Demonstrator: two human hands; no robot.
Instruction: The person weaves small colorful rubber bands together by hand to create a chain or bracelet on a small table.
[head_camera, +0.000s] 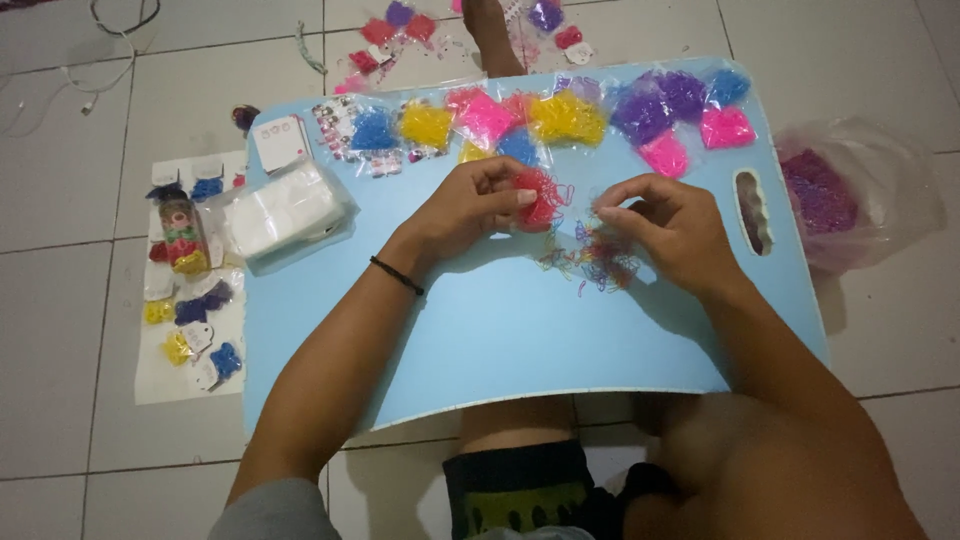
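Red rubber bands (541, 195) sit bunched in the left hand (470, 205), clamped tight so they don't scatter; right hand (665, 225) at 3 o'clock pinches at the loose mixed pile (590, 258) on the blue board (500, 340).

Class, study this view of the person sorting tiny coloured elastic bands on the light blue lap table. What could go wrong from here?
1. The loose mixed bands lie unbagged near the right hand; a nudge might scatter them over the light blue lap table.
2. The left hand grips a red clump loosely; strands may drop into the mix.
3. The table seems to rest over the legs, so shifting could tip the bags at its far edge.
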